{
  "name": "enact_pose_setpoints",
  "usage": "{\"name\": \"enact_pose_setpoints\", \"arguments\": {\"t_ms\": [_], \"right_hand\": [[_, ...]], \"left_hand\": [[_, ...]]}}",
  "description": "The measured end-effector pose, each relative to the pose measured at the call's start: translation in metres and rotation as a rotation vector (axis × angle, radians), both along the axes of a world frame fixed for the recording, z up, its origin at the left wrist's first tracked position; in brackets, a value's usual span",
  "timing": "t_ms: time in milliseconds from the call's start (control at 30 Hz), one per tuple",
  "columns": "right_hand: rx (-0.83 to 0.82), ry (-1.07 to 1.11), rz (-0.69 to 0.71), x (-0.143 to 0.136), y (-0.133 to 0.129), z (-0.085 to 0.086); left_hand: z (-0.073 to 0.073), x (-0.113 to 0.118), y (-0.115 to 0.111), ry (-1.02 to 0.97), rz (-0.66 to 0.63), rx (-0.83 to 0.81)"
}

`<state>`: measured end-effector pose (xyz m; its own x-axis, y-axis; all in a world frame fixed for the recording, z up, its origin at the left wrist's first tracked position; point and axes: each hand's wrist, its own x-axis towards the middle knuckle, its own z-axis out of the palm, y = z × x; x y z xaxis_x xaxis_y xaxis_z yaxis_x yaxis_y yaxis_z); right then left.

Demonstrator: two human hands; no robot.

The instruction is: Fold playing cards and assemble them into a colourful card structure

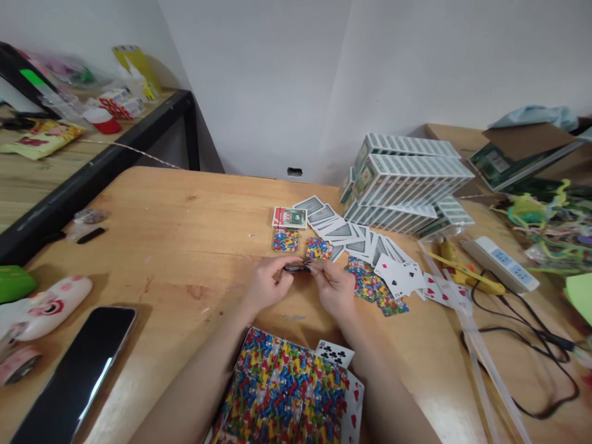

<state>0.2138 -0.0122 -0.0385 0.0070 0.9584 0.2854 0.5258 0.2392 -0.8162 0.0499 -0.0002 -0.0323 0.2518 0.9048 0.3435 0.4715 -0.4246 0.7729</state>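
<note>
My left hand (269, 285) and my right hand (333, 287) meet over the middle of the table. Between their fingertips they pinch a small, thin, dark piece (296, 267), seen nearly edge-on; its kind is hard to make out. Just beyond it lie a small square with a multicoloured pattern (285, 240) and a similar patterned piece (319, 248). Behind them is a red and green card box (290, 217). Grey-backed playing cards (342, 231) fan out to the right. Nearest me, between my forearms, is a large multicoloured patterned sheet (282, 388), with playing cards (333, 353) showing from under it.
Stacked card boxes (411, 179) stand at the back right. A power strip (500, 264), a yellow cutter (467, 274), clear strips (476, 345) and black cables lie on the right. A phone (76, 376) and a white spotted toy (55, 308) lie on the left.
</note>
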Motion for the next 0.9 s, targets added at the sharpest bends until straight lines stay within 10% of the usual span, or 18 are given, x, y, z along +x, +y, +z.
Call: {"name": "enact_pose_setpoints", "arguments": {"t_ms": [900], "right_hand": [[0.009, 0.063, 0.000, 0.0053, 0.0003, -0.0030]], "left_hand": [[0.0007, 0.0019, 0.0005, 0.005, -0.044, 0.138]]}}
